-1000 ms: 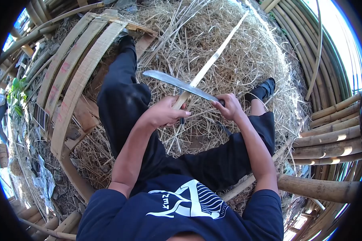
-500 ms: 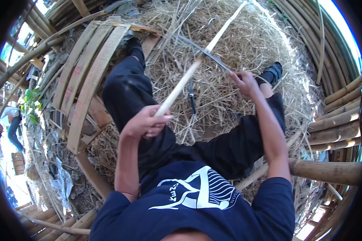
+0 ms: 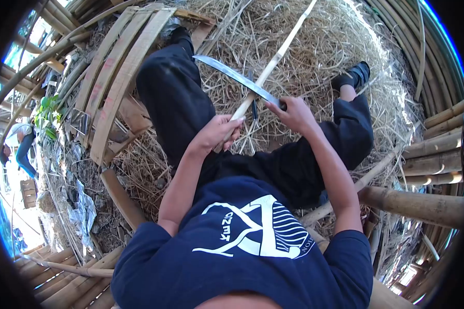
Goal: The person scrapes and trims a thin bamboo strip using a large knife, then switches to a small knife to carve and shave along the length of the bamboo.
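My left hand [image 3: 217, 135] is wrapped around the near end of a pale bamboo stick [image 3: 278, 55], which slants away from me toward the top of the view. In my right hand [image 3: 296, 114] is the handle of a machete [image 3: 231, 73]. Its long blade points up and left and lies across the stick, a short way beyond my left hand. The broad face of the blade is visible. Beneath the crossing, a thin dark-handled object [image 3: 254, 109] rests on the straw, partly covered.
Straw and shavings [image 3: 314, 62] cover the ground between my legs. To the left stands a slatted wooden piece [image 3: 119, 67]. Bamboo poles [image 3: 433, 149] line the right side, and a thick one [image 3: 412, 205] reaches toward my right elbow. A person [image 3: 25, 147] bends over at far left.
My right hand and the machete have come left and closer to my left hand along the stick. The blade has turned to show its face. My left hand has shifted slightly right and up.
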Available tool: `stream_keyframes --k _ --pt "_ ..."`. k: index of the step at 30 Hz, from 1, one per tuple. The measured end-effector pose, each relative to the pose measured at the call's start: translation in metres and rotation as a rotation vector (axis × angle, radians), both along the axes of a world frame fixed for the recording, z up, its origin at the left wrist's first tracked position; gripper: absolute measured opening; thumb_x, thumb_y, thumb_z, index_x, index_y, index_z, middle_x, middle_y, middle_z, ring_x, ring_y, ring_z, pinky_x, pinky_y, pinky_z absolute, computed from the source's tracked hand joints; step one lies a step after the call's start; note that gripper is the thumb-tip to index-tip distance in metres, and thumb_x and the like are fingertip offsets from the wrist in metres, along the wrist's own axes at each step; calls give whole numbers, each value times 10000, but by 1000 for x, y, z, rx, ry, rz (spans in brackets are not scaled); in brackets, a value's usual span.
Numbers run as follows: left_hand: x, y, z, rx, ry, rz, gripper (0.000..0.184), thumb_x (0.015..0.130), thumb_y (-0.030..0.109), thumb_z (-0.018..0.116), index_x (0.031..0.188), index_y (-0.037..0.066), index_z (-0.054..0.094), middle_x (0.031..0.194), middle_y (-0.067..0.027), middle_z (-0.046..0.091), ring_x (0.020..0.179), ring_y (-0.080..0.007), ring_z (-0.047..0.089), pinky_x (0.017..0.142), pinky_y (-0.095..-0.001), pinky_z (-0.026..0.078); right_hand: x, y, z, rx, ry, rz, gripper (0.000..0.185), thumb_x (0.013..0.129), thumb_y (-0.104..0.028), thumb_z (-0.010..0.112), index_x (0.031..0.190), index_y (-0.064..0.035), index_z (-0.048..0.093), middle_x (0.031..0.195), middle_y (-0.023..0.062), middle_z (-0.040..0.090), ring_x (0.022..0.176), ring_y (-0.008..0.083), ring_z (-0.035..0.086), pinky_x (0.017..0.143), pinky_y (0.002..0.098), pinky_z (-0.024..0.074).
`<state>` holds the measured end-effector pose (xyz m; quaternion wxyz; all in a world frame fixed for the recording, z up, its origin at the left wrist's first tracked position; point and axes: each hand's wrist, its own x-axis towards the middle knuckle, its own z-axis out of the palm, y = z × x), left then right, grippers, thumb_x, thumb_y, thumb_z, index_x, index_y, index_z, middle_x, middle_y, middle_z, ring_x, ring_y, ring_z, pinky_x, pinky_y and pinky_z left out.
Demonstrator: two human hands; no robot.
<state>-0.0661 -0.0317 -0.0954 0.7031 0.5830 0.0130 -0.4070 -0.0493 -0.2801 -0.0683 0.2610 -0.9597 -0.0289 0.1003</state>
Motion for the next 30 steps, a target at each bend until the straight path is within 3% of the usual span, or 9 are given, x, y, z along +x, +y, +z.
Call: stream_keyframes --k 4,8,13,22,30 --pt "2 -5 -12 0 -9 -1 251 993 266 490 845 65 514 608 -1 536 347 -34 404 317 -180 317 2 1 -7 -138 -32 26 666 843 -642 534 768 8 659 700 216 641 703 384 635 649 466 491" --pt "3 -1 -14 -38 6 16 254 996 261 484 859 49 516 608 -4 527 339 -30 381 311 -176 294 1 8 -4 -97 -43 63 657 862 -625 519 785 12 661 692 216 638 712 392 635 671 476 488" --pt "4 1 -9 -51 49 22 260 1003 270 468 864 56 515 590 15 484 329 -19 353 305 -184 291 6 8 -1 -45 1 98 628 867 -607 530 800 4 662 651 222 616 687 396 626 656 474 484" --pt "12 -9 -3 -221 131 81 272 1006 286 460 870 55 509 598 -3 500 318 -24 351 289 -180 293 43 -40 29 -182 23 330 584 866 -604 536 833 -34 654 630 205 606 627 385 622 620 475 490" --pt "11 -25 -8 -153 101 56 285 990 289 498 847 42 512 614 -29 542 321 -35 371 293 -181 284 88 -63 50 -466 -79 541 620 843 -638 537 775 -31 640 608 173 593 605 352 614 593 462 485"
